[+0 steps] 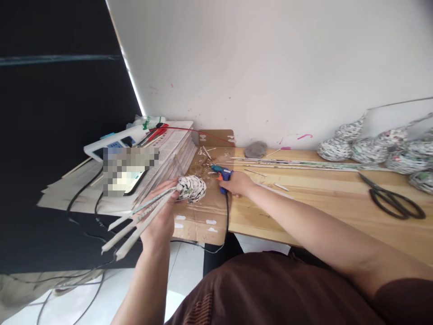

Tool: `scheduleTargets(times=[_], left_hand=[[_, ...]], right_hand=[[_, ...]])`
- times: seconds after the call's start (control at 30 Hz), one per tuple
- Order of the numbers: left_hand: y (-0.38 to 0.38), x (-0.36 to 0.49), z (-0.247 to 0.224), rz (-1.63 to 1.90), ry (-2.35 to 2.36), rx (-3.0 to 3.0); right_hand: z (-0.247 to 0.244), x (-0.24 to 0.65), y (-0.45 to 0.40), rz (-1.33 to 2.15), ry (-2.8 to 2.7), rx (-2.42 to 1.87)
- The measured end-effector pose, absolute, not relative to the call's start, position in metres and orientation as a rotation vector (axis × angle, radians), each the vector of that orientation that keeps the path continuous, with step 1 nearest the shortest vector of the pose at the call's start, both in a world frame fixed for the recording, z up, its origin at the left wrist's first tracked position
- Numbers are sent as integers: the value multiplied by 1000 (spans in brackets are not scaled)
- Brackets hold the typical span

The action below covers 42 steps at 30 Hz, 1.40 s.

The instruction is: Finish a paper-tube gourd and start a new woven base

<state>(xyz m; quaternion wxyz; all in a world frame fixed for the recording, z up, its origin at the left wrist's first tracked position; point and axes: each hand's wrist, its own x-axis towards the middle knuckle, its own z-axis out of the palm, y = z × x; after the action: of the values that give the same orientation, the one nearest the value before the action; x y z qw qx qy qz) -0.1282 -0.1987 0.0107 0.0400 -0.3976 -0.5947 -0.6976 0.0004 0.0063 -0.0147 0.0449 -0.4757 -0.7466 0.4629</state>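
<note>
My left hand (160, 216) is closed around the narrow end of a small woven paper gourd (192, 188). Several loose rolled-paper strips (133, 232) stick out past that hand toward the lower left. The gourd's round, white and green woven body points right, above a piece of cardboard (199, 225). My right hand (238, 184) grips a blue hot glue gun (223, 176) with an orange trigger. Its teal nozzle points left, a short way above and right of the gourd, apart from it. A black cord runs down from the gun's handle.
Stacked newspapers (176, 144) at the left bear a phone (135, 178) and a white power strip (115, 140). Long paper rods (297, 163), a grey lump (255, 150) and black scissors (392, 198) lie on the wooden table. Several woven gourds (368, 146) stand at the far right.
</note>
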Motion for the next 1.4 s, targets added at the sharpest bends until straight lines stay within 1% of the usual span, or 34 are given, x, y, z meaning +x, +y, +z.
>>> scheduleTargets(times=[0.1, 0.23, 0.3, 0.37, 0.47, 0.53, 0.63, 0.7, 0.83, 0.93, 1.13, 1.27, 1.4], left_hand=[[-198, -127, 12, -2365, -1788, -1117], [-194, -124, 16, -2636, -1746, -1053], [-189, -123, 18, -2708, -1733, -1032], [-181, -120, 20, -2744, -1735, -1045], [-165, -114, 25, -2798, -1733, -1128], [-150, -107, 29, -2822, -1716, -1225], [-125, -97, 34, -2765, -1664, -1433], [-105, -91, 37, -2627, -1625, -1617], [-63, -80, 46, -2240, -1526, -1912], [-31, -70, 49, -2124, -1456, -1960], [8, -61, 27, -2261, -1488, -2034], [9, -70, 10, -2348, -1641, -2188], [4, -73, 9, -2384, -1704, -2197]], right_hand=[[-12, 4, 3, 1591, -2155, -1433], [-3, 25, -7, 1895, -1922, -1280], [6, 41, -13, 1945, -1819, -1188], [18, 58, -19, 1915, -1727, -1075], [39, 86, -23, 1652, -1604, -747], [52, 104, -24, 1562, -1596, -617], [62, 128, -19, 1709, -1572, -516], [62, 140, -14, 1778, -1553, -487], [57, 154, -3, 1623, -1625, -511], [51, 161, 1, 1489, -1686, -591], [26, 174, 17, 1391, -1783, -734], [14, 180, 25, 1277, -1915, -777], [14, 181, 26, 1201, -2023, -804]])
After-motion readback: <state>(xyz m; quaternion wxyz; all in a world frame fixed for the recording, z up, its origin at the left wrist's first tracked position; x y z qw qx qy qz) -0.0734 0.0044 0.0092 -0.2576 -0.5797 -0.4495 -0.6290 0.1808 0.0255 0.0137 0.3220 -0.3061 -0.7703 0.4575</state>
